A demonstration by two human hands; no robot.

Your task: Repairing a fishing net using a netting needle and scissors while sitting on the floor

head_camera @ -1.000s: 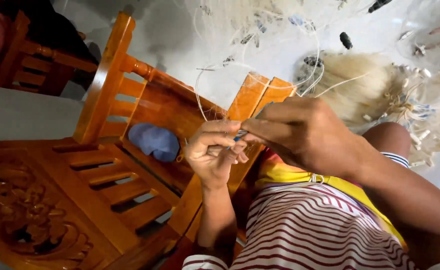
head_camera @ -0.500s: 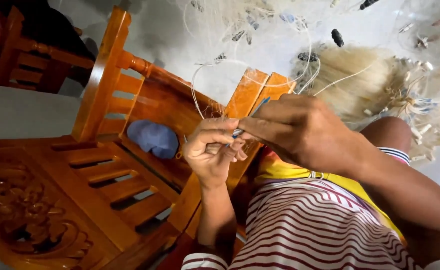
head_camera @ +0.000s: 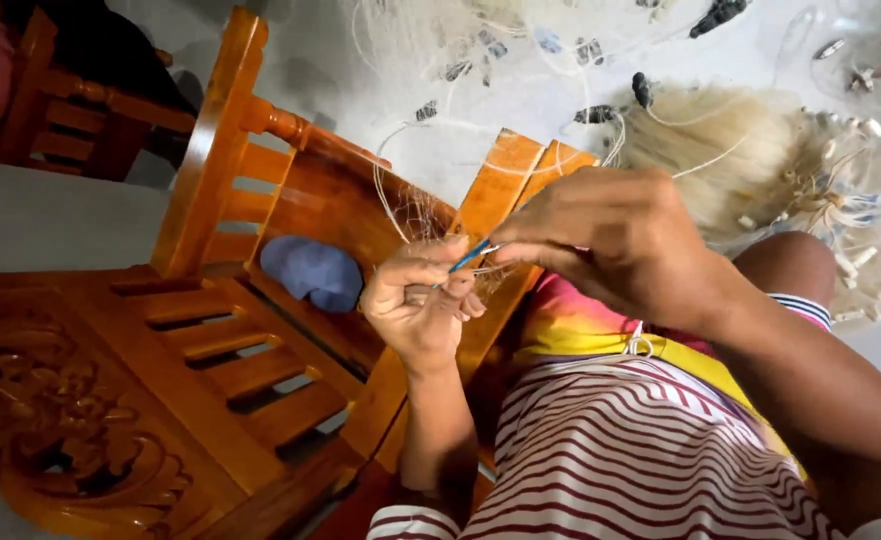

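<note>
Hands on blue needle, net

Tight spot here. My left hand and right hand meet just above the orange wooden chair, thin net line looping across the gap between them. The chair's slatted back blocks the left side, the armrest post stands right behind my fingers. A blue cloth sits on the seat below. The piled fishing net with floats crowds the floor at upper right. I see open floor only beyond the chair back, top centre. My lap closes off the bottom.
</note>
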